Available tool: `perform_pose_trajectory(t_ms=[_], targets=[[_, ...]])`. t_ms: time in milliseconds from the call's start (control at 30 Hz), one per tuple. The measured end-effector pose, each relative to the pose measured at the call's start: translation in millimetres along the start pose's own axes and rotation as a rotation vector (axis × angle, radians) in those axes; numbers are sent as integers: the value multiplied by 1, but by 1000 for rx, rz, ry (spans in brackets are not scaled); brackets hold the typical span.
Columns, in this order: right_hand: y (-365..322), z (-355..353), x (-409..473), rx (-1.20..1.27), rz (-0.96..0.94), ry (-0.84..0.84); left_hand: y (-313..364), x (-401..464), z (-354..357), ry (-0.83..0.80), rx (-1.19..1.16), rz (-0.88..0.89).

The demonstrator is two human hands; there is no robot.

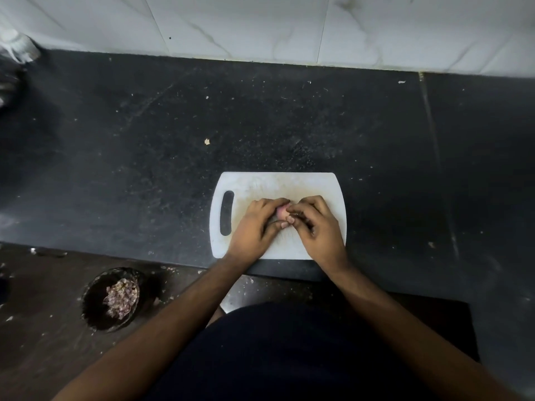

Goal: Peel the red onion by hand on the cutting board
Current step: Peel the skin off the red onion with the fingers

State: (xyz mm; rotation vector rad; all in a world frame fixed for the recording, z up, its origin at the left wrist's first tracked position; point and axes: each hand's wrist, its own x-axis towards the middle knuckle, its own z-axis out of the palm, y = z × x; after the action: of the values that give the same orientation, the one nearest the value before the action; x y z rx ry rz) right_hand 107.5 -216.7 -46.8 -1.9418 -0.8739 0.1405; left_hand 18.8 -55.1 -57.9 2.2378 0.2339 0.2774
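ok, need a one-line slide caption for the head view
Both hands, left hand and right hand, grip a small red onion over a white cutting board on a dark counter.

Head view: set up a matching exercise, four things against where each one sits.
Things:
1. red onion
2. cutting board
3. dark bowl of peels
4. pale scrap

Places:
A. below the counter edge, lower left
B. lying alone on the black counter, beyond the board
C. gripped between the left hand and right hand
D. flat on the black counter, slot handle to the left

Pairs: 1-C, 2-D, 3-A, 4-B
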Motion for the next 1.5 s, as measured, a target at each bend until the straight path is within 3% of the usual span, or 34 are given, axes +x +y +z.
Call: perform_pose_trajectory(t_ms=[367, 767, 1000, 1133, 1300, 1400, 1500], targets=[[1, 2, 5, 116, 235, 71, 3, 1, -4, -7, 3, -21], [-2, 1, 7, 137, 205, 14, 2, 2, -5, -57, -60, 6], [5, 1, -1, -106, 60, -72, -2, 2, -6, -20, -167, -68], [6, 0, 1, -26, 143, 27, 2, 1, -6, -21, -174, -121], [10, 0, 1, 78, 298, 178, 4, 4, -6, -38, -81, -35], [4, 1, 1, 28, 165, 73, 3, 4, -6, -38, -95, -69], [1, 7, 0, -196, 92, -110, 2, 4, -6, -30, -137, -109]])
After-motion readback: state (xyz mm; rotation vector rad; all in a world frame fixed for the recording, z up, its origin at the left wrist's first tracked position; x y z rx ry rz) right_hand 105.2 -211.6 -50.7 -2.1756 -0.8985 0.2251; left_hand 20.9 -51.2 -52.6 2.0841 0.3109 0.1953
